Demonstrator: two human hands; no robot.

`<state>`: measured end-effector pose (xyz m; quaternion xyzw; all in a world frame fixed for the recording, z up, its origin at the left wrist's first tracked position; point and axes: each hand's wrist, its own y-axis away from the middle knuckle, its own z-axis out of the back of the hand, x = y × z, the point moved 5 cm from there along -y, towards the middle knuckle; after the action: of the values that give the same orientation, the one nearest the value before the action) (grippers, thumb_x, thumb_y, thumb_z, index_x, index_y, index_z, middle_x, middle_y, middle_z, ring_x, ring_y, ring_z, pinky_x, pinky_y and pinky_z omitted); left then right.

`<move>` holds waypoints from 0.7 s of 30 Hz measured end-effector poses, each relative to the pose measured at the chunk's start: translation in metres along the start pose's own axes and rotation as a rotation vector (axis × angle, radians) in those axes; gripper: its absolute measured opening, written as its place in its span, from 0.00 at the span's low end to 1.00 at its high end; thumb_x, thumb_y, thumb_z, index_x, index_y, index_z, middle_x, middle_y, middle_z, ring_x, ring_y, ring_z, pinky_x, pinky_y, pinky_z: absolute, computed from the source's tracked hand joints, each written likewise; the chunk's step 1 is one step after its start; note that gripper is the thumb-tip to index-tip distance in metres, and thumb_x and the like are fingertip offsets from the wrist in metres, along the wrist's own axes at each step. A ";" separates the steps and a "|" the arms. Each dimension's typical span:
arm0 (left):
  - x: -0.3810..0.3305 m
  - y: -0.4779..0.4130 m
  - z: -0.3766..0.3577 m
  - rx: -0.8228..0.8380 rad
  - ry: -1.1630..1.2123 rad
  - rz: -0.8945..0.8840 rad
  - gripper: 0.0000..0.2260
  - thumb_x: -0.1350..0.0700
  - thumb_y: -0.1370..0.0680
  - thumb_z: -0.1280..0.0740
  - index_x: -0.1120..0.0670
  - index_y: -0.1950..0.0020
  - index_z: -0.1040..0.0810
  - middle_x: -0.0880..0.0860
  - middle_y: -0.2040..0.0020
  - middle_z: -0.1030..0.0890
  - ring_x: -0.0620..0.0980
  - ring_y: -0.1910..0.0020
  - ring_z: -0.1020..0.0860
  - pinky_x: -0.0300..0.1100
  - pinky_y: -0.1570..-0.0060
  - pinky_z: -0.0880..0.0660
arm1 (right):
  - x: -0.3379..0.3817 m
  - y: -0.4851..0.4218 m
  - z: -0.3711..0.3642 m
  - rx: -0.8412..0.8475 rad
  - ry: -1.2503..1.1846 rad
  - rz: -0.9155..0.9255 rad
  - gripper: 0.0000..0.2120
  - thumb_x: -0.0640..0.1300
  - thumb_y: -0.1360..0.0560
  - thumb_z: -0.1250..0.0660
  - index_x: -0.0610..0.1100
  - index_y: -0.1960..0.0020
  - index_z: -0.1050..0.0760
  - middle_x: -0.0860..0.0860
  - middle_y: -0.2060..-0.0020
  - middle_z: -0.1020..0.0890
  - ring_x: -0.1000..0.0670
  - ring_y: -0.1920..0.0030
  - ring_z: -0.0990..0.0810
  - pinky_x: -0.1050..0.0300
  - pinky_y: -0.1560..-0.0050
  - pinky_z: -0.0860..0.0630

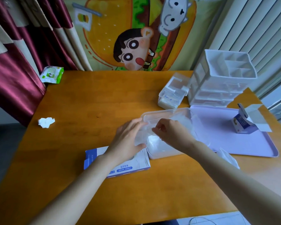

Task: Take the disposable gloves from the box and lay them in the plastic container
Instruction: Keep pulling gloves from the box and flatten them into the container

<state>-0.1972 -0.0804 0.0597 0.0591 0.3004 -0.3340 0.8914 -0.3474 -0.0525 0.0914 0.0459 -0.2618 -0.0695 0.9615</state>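
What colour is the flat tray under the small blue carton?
The flat plastic tray is pale lilac; head view shows it.

both hands (128,138) (170,135) on gloves (154,141) in the plastic container (167,110)

I see the glove box (128,169) just left of the plastic container (161,155) on the surface (88,98); the tray (225,143) lies right of it, the drawer organizer (217,93) behind.

Left hand (128,140): reaching from lower left, fingers lying straight, palm down.
Right hand (172,133): reaching from lower right, curled fingers pinching disposable gloves (146,132).
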 end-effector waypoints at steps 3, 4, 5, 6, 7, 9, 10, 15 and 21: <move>-0.005 -0.005 0.002 -0.048 0.101 -0.012 0.03 0.53 0.22 0.32 0.50 0.55 0.24 0.45 0.58 0.22 0.48 0.53 0.24 0.39 0.54 0.35 | 0.000 0.001 0.003 0.077 -0.215 -0.021 0.17 0.46 0.22 0.39 0.34 0.61 0.26 0.43 0.68 0.21 0.50 0.67 0.25 0.56 0.64 0.27; -0.003 -0.006 0.001 -0.033 0.206 0.043 0.07 0.53 0.22 0.34 0.51 0.60 0.26 0.46 0.63 0.23 0.45 0.61 0.25 0.38 0.60 0.34 | 0.000 0.002 0.006 0.085 -0.385 -0.042 0.16 0.46 0.21 0.40 0.34 0.58 0.26 0.43 0.65 0.21 0.49 0.64 0.23 0.58 0.62 0.25; -0.002 -0.006 0.000 -0.005 0.320 0.101 0.08 0.53 0.21 0.34 0.51 0.60 0.26 0.45 0.65 0.23 0.40 0.64 0.26 0.35 0.62 0.33 | -0.003 0.003 0.008 0.060 -0.550 -0.056 0.15 0.47 0.20 0.41 0.35 0.53 0.25 0.42 0.61 0.21 0.48 0.60 0.22 0.59 0.58 0.23; -0.002 -0.007 -0.001 0.022 0.421 0.146 0.07 0.54 0.21 0.35 0.50 0.59 0.23 0.43 0.63 0.22 0.37 0.63 0.25 0.30 0.62 0.32 | -0.006 0.004 0.011 0.028 -0.671 -0.064 0.15 0.48 0.20 0.41 0.36 0.49 0.26 0.41 0.55 0.21 0.47 0.54 0.21 0.58 0.51 0.23; -0.004 -0.008 0.000 0.038 0.515 0.178 0.06 0.55 0.20 0.36 0.51 0.55 0.21 0.43 0.59 0.19 0.36 0.58 0.22 0.29 0.58 0.29 | -0.011 0.005 0.011 0.028 -0.729 -0.062 0.16 0.51 0.21 0.42 0.39 0.45 0.27 0.41 0.49 0.21 0.47 0.48 0.22 0.55 0.44 0.24; -0.009 -0.009 -0.001 0.070 0.687 0.224 0.09 0.55 0.19 0.37 0.56 0.47 0.18 0.49 0.51 0.16 0.44 0.50 0.20 0.37 0.49 0.26 | -0.017 0.007 0.002 0.168 -0.784 -0.038 0.25 0.60 0.25 0.41 0.42 0.38 0.29 0.47 0.42 0.22 0.53 0.39 0.25 0.56 0.36 0.28; -0.014 -0.008 0.000 0.086 0.754 0.239 0.10 0.55 0.19 0.38 0.58 0.46 0.19 0.52 0.50 0.16 0.46 0.49 0.19 0.38 0.48 0.26 | -0.018 0.008 -0.005 0.254 -0.788 -0.035 0.30 0.63 0.27 0.39 0.42 0.35 0.31 0.49 0.41 0.22 0.55 0.38 0.25 0.58 0.36 0.29; -0.011 -0.007 0.000 0.058 0.903 0.339 0.11 0.58 0.18 0.41 0.51 0.55 0.21 0.45 0.58 0.17 0.39 0.57 0.20 0.30 0.56 0.27 | -0.033 0.002 -0.011 0.166 -0.916 -0.114 0.15 0.42 0.26 0.29 0.38 0.42 0.26 0.48 0.60 0.20 0.53 0.56 0.20 0.55 0.43 0.24; 0.010 -0.002 -0.006 0.060 0.966 0.500 0.11 0.53 0.19 0.41 0.56 0.51 0.20 0.53 0.50 0.16 0.49 0.48 0.20 0.45 0.44 0.27 | -0.049 0.005 -0.023 0.317 -0.829 -0.244 0.37 0.61 0.32 0.34 0.41 0.30 0.34 0.48 0.37 0.25 0.51 0.39 0.24 0.55 0.37 0.28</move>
<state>-0.1954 -0.0851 0.0496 0.3008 0.6430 -0.0549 0.7021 -0.3769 -0.0385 0.0474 0.1913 -0.6244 -0.1540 0.7415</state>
